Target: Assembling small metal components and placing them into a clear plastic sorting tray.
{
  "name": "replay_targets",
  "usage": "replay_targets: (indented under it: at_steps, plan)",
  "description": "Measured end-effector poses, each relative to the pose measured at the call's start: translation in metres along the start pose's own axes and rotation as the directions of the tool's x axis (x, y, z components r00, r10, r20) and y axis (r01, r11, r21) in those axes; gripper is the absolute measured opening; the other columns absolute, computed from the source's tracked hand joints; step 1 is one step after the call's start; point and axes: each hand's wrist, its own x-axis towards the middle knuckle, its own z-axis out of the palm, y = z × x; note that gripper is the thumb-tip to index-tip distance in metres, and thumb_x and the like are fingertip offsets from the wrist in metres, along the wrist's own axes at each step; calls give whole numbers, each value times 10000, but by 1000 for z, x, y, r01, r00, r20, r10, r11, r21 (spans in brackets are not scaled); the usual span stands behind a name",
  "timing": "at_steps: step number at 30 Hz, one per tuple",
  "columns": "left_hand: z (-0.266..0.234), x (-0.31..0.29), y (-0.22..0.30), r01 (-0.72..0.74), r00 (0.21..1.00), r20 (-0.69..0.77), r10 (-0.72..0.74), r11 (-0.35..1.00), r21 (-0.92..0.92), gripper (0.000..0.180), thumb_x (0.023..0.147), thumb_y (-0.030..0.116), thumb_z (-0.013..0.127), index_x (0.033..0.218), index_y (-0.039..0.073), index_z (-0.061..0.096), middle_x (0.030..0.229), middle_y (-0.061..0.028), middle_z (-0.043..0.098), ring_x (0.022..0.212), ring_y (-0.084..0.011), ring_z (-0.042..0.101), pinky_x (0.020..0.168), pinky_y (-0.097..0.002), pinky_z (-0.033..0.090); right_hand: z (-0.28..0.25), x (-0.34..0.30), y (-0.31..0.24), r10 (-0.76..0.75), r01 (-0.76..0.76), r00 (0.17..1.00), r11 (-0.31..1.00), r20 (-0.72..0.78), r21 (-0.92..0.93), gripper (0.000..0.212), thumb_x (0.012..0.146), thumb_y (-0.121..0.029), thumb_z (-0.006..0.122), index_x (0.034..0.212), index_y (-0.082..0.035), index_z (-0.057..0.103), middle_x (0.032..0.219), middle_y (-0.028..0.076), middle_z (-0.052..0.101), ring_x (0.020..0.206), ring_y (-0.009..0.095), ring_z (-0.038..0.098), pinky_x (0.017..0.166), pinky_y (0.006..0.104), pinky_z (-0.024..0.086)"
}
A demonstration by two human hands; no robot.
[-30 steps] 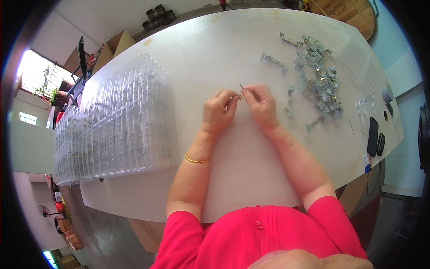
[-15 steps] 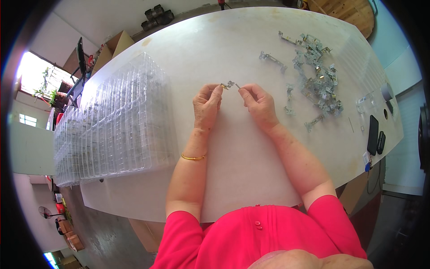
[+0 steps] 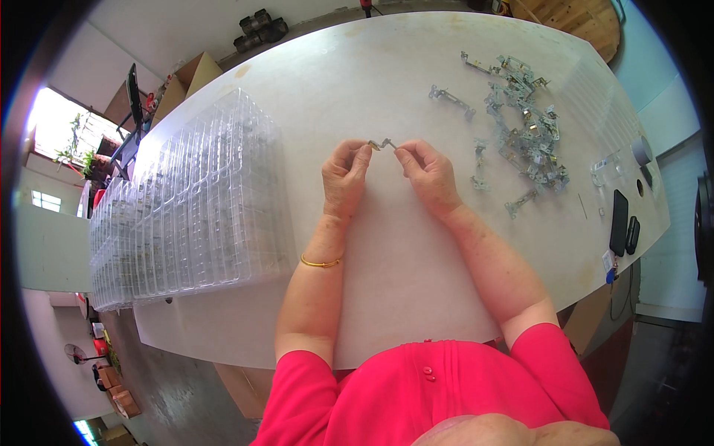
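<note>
Over the middle of the table, my left hand (image 3: 346, 180) pinches a small metal part (image 3: 375, 145) with a brassy bit near my fingertips. My right hand (image 3: 430, 178) faces it, thumb and forefinger closed on a thin, dark metal pin (image 3: 392, 144). The pin's tip meets the end of the metal part; how they fit together is too small to tell. To the right lies a loose heap of similar metal parts (image 3: 532, 137), silvery with brassy bits. Single parts lie apart from the heap, such as one long metal part (image 3: 452, 101) farther back.
Stacked clear plastic trays (image 3: 201, 201) fill the table's left side. More clear trays (image 3: 602, 89) lie at the far right. Along the right edge are a black phone (image 3: 619, 224), a small black case (image 3: 633, 236), a clear container (image 3: 610, 171) and a thin rod (image 3: 583, 207).
The pin in my right hand has closed the small gap and now touches the metal part in my left. Both hands have shifted only slightly.
</note>
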Motion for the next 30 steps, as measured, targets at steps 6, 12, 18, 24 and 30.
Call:
replay_targets:
  at_steps: [6, 12, 18, 24, 30]
  plan:
    - [4, -4, 1, -137, 990, 47, 131, 975, 175, 68, 963, 87, 647, 988, 39, 688, 796, 61, 619, 696, -28, 511, 630, -191, 425, -5, 0, -12, 110, -117, 991, 990, 82, 81, 168, 990, -195, 592, 1054, -48, 645, 726, 12, 631, 638, 71, 564, 577, 246, 468]
    - [6, -6, 9, -120, 991, 89, 98, 953, 278, 64, 940, 75, 666, 983, 38, 697, 822, 49, 647, 722, -37, 532, 671, -210, 452, -12, 7, -3, 141, -227, 954, 916, 265, 330, 222, 1009, -141, 497, 1117, 2, 629, 876, 63, 663, 700, 110, 621, 622, 259, 533]
    - [1, -5, 6, -130, 986, 133, 97, 956, 265, 67, 935, 65, 665, 981, 33, 702, 819, 41, 659, 724, -41, 534, 676, -212, 449, -17, 15, -3, 199, -336, 921, 840, 335, 426, 223, 981, -133, 516, 1083, 19, 643, 942, 79, 676, 865, 140, 642, 829, 290, 529]
    - [3, -6, 12, -111, 956, 289, 40, 966, 233, 62, 935, 58, 660, 962, 20, 701, 778, 47, 637, 733, -40, 530, 675, -210, 439, -23, 19, 3, 222, -381, 905, 801, 362, 462, 172, 974, -150, 586, 1046, -10, 655, 1000, 74, 670, 986, 135, 616, 925, 279, 488]
    - [1, -5, 9, 38, 971, 228, -71, 989, 146, 103, 944, 122, 670, 965, 27, 703, 730, 42, 603, 647, -35, 500, 586, -199, 406, -20, 15, -1, 126, -233, 970, 705, 206, 670, 118, 982, -157, 607, 988, -47, 652, 1059, 59, 659, 1014, 129, 595, 939, 294, 478]
